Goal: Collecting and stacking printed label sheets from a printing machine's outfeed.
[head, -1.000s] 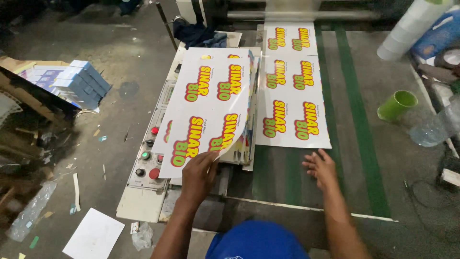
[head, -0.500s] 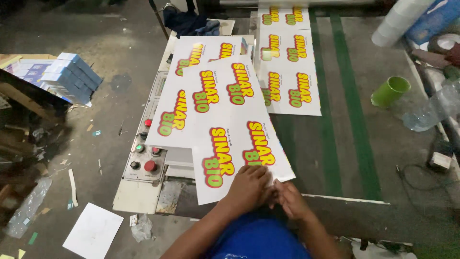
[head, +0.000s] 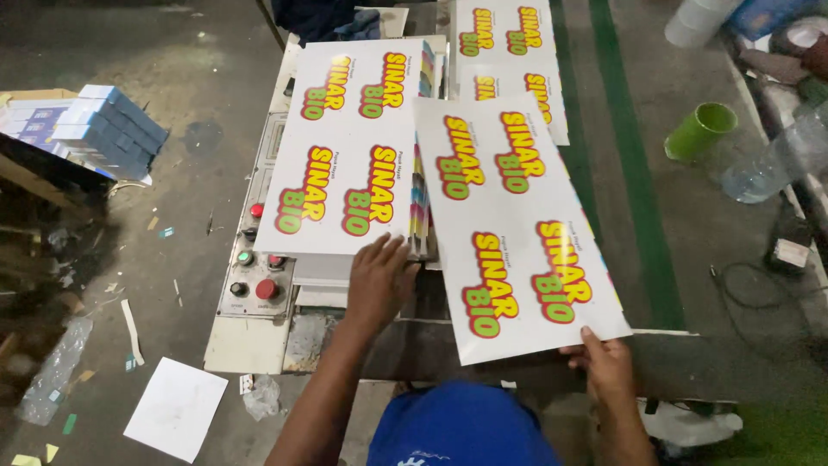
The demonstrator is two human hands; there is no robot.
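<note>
My right hand (head: 606,362) grips the near corner of a white printed sheet (head: 513,224) with red, yellow and green logos, holding it tilted above the green work surface. My left hand (head: 379,278) rests flat on the near edge of a stack of the same printed sheets (head: 345,155), fingers spread beside the colour-bar edge. More printed sheets (head: 509,43) lie farther back, partly hidden under the held sheet.
A control panel (head: 254,276) with red and green buttons sits left of the stack. A green cup (head: 700,129) and a clear plastic bottle (head: 772,164) stand at the right. Blue boxes (head: 108,129) are piled on the floor at left, with a loose white paper (head: 177,407) nearby.
The lifted sheet has swung to the right and now hangs from my right hand alone. My left hand let go of it and went back to the stack's edge.
</note>
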